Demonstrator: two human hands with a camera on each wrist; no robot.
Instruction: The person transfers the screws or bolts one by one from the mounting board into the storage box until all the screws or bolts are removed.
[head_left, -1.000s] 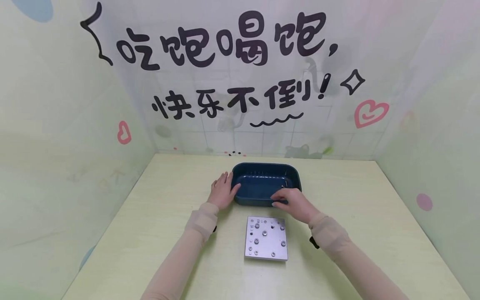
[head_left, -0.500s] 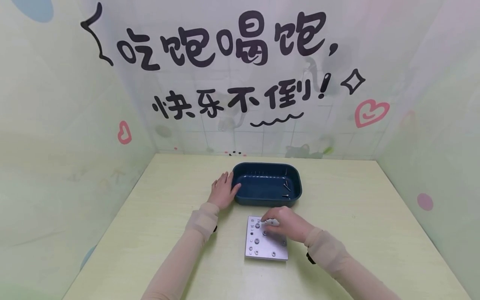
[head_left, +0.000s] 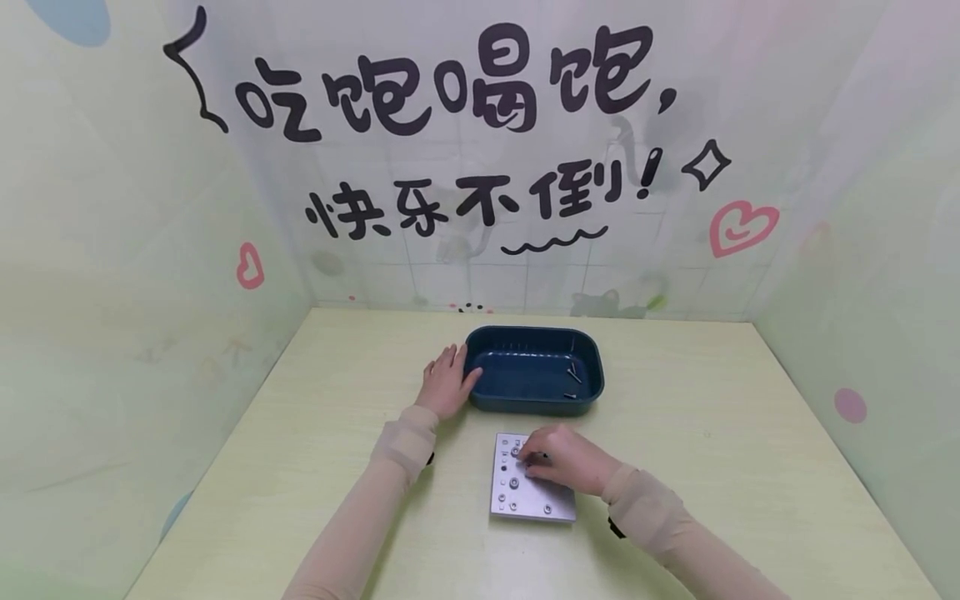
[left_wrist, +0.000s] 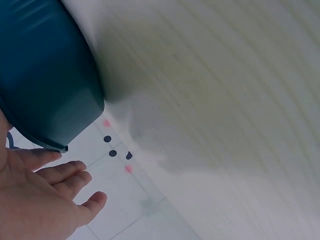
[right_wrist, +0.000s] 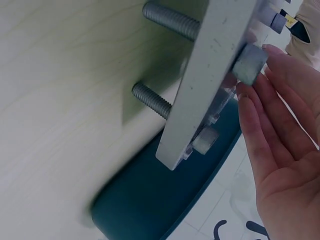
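With right hand (head_left: 564,457), pinching bolt (right_wrist: 250,66) in plate (head_left: 531,498) on table (head_left: 675,375), head up, long axis upright (2 threaded ends (right_wrist: 152,101) beneath, seen only from right wrist); with left hand (head_left: 446,385) spread against tray (head_left: 525,406).

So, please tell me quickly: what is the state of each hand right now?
Left hand: open, touching the blue tray.
Right hand: fingertips at a bolt head on the metal plate; whether they pinch it cannot be told.
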